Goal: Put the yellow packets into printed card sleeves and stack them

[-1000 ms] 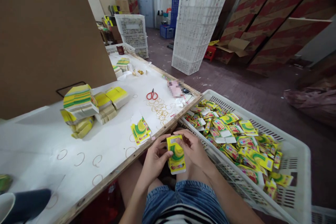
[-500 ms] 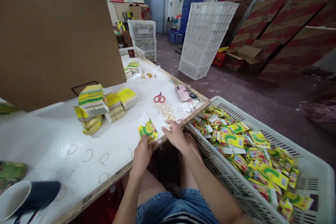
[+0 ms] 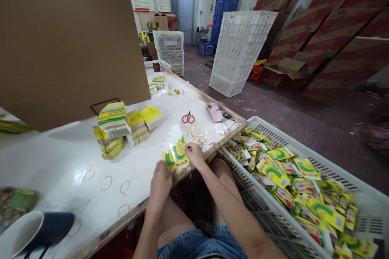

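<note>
At the table's near edge, my left hand [image 3: 161,180] has its fingers closed on the lower left corner of a flat yellow-and-green carton [image 3: 169,161]. My right hand [image 3: 195,154] pinches the right side of another flat yellow-and-green carton [image 3: 180,152], which overlaps the first at an angle. White flaps stick out at the far ends of the cartons. Just beyond them lie many loose rubber bands [image 3: 194,132] and red-handled scissors [image 3: 188,118]. Left of my hands stand banded stacks of yellow cartons [image 3: 152,117].
A white plastic crate [image 3: 258,121] full of small yellow cartons stands at my right, against the table. A dark blue mug [image 3: 51,230] lies at the near left. A big cardboard sheet [image 3: 73,48] rises behind the stacks. Tall white crates [image 3: 240,52] stand on the floor.
My right hand has moved left from beside the cartons and closed on one, which now sits raised and turned over the other. The view has shifted slightly.
</note>
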The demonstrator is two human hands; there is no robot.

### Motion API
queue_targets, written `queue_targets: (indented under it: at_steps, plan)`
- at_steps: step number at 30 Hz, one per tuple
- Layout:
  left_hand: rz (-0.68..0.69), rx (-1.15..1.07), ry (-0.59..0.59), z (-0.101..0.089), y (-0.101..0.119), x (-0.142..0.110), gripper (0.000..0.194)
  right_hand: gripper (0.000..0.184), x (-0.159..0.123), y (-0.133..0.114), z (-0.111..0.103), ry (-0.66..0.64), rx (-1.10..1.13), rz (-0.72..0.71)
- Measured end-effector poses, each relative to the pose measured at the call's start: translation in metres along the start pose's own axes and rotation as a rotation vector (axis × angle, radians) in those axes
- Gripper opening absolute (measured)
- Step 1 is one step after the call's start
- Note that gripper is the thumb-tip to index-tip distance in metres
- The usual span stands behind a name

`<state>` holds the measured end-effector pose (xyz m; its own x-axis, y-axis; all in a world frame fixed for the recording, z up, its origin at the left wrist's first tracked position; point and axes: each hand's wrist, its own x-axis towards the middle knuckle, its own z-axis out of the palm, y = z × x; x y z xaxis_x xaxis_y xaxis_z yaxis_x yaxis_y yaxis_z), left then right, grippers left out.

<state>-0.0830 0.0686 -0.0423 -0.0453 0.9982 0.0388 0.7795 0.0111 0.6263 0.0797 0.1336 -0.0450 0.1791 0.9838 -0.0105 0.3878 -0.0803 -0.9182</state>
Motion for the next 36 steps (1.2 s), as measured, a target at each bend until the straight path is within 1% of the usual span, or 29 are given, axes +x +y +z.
queue_targets:
  at_steps: [3, 4, 5, 6, 7, 10, 12, 14, 17, 19, 21, 24, 27, 29, 31, 33, 34, 35, 36]
  plan:
    - [-0.057, -0.032, 0.151, -0.018, -0.007, 0.0, 0.047, 0.017, -0.013, -0.003, -0.013, 0.018, 0.113, -0.056]
    - [-0.066, -0.096, 0.205, -0.024, -0.006, -0.001, 0.047, 0.018, -0.018, -0.005, -0.016, 0.013, 0.156, -0.075]
    - [-0.066, -0.195, 0.226, -0.029, -0.003, -0.002, 0.048, 0.018, -0.024, -0.008, -0.018, 0.005, 0.198, -0.091]
    - [-0.058, -0.328, 0.209, -0.033, 0.003, -0.003, 0.05, 0.019, -0.03, -0.011, -0.02, -0.005, 0.233, -0.106]
    - [-0.039, -0.486, 0.147, -0.035, 0.009, -0.004, 0.052, 0.021, -0.037, -0.014, -0.022, -0.019, 0.274, -0.115]
    - [0.0, -0.955, -0.158, -0.035, 0.032, -0.008, 0.057, 0.028, -0.056, -0.023, -0.027, -0.086, 0.475, -0.088]
    - [0.016, -1.143, -0.313, -0.03, 0.045, -0.011, 0.057, 0.031, -0.068, -0.027, -0.034, -0.107, 0.616, -0.043]
    - [0.061, -1.232, -0.406, -0.022, 0.054, -0.015, 0.058, 0.033, -0.078, -0.029, -0.042, -0.092, 0.681, -0.012]
    - [0.161, -1.269, -0.467, -0.012, 0.061, -0.021, 0.059, 0.032, -0.09, -0.031, -0.055, -0.081, 0.71, -0.001]
    - [0.193, -1.265, -0.468, -0.008, 0.065, -0.023, 0.056, 0.033, -0.096, -0.031, -0.064, -0.095, 0.713, 0.003]
    - [0.186, -1.255, -0.455, -0.007, 0.068, -0.026, 0.055, 0.038, -0.101, -0.031, -0.071, -0.109, 0.714, 0.013]
    - [0.137, -1.247, -0.401, -0.009, 0.072, -0.028, 0.053, 0.045, -0.104, -0.03, -0.078, -0.143, 0.728, 0.02]
    - [0.112, -1.239, -0.381, -0.009, 0.076, -0.031, 0.055, 0.043, -0.107, -0.03, -0.079, -0.151, 0.681, 0.003]
    - [0.121, -1.236, -0.402, -0.007, 0.078, -0.033, 0.062, 0.037, -0.108, -0.031, -0.077, -0.105, 0.589, -0.017]
    - [0.114, -1.254, -0.423, -0.003, 0.079, -0.036, 0.065, 0.028, -0.11, -0.032, -0.076, 0.002, 0.426, -0.074]
    - [0.048, -1.298, -0.44, 0.0, 0.079, -0.039, 0.062, 0.024, -0.113, -0.035, -0.078, 0.156, 0.233, -0.191]
    - [-0.001, -1.322, -0.452, 0.001, 0.078, -0.041, 0.061, 0.029, -0.115, -0.038, -0.08, 0.208, 0.138, -0.266]
    - [-0.052, -1.342, -0.464, 0.002, 0.078, -0.042, 0.061, 0.037, -0.116, -0.04, -0.084, 0.221, 0.054, -0.344]
    - [-0.099, -1.355, -0.475, 0.002, 0.077, -0.043, 0.062, 0.046, -0.117, -0.043, -0.087, 0.192, -0.017, -0.419]
